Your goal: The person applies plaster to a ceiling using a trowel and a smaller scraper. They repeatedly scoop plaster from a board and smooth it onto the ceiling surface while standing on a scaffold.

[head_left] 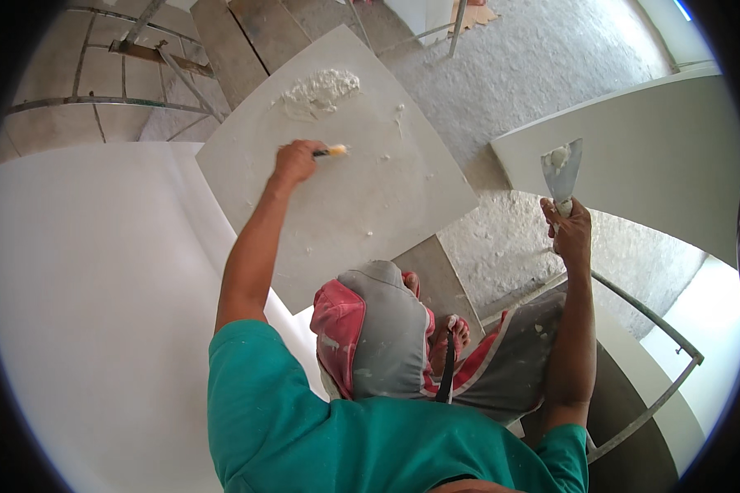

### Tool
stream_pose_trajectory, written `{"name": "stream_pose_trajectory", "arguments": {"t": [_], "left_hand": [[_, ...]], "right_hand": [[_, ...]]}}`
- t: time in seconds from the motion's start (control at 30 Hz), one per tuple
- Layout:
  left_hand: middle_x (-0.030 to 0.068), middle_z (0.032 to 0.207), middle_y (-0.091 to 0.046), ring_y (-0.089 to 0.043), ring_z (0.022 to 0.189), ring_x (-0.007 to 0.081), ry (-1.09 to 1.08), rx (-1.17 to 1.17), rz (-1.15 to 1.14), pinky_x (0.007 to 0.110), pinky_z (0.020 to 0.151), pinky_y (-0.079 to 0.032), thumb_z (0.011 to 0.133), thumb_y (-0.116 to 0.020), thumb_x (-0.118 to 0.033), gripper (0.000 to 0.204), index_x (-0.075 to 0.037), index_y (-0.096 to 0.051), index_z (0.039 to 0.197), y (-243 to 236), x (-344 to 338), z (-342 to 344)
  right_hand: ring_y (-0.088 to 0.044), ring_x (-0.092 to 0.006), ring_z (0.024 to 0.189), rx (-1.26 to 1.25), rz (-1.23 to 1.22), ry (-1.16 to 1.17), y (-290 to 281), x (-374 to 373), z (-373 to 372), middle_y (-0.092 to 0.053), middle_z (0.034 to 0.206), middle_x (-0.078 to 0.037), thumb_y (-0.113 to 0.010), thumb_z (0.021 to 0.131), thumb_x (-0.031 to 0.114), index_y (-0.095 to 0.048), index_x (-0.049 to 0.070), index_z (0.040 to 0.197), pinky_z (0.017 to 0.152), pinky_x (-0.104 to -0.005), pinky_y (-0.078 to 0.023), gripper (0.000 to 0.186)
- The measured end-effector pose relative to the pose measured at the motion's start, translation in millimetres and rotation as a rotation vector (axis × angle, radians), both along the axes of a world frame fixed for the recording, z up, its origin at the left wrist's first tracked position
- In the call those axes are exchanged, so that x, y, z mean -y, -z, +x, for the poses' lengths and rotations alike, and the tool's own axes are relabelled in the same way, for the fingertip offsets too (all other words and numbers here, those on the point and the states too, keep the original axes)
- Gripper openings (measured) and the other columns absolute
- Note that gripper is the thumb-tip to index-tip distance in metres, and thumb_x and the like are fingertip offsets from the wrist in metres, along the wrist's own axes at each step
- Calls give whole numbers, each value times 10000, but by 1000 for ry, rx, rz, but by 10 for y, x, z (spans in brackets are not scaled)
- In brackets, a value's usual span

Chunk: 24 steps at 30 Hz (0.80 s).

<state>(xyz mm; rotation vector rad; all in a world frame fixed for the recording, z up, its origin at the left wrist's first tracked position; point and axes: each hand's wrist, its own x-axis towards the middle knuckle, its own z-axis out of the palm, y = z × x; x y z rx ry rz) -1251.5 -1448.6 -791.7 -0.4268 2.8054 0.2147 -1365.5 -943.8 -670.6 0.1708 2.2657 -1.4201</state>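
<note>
My left hand (297,163) is closed around a small paintbrush-like tool (332,151), its dark part at my fingers and its yellowish end, slightly blurred, pointing right. It is over a pale square board (337,214) that carries a heap of white paste (319,92) near its far corner and several small blobs. Off to the right, my right hand (569,228) grips a putty knife (562,169) by its handle. The blade points away from me, with a lump of white paste on it, and appears in front of a large pale panel (633,156).
A smooth white surface (90,312) fills the left side. Metal frames stand at the far left (181,67) and near right (645,411). The rough grey floor (543,66) lies beyond the board. My bent knees and feet are close to its near edge.
</note>
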Motion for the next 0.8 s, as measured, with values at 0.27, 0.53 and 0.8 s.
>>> {"name": "stream_pose_trajectory", "arguments": {"t": [0.27,0.53,0.8], "left_hand": [[103,1056,-681,-649,988,287,-224,-58,-131,403,851,-516,819,-526,-108,382,-269,-673,1133,229,761,-413],[94,1061,-680,-646,1001,272,-136,44,-40,391,856,-514,801,-557,-86,396,-248,-666,1146,-180,386,-230],[91,1106,-669,-627,1046,326,-177,-504,-353,627,895,-371,850,-499,-81,499,-265,-526,1312,1055,-104,330]], "right_hand": [[-432,-50,495,-46,121,-84,64,-112,-23,-504,593,37,-722,845,219,-615,36,821,454,-236,-349,213],[-430,-51,498,-27,114,-23,58,-161,-75,-501,589,37,-723,845,222,-627,27,844,453,-246,-347,218],[-411,-52,511,-81,198,-136,84,-161,-47,-495,593,34,-709,855,213,-631,5,856,461,-257,-339,222]]}}
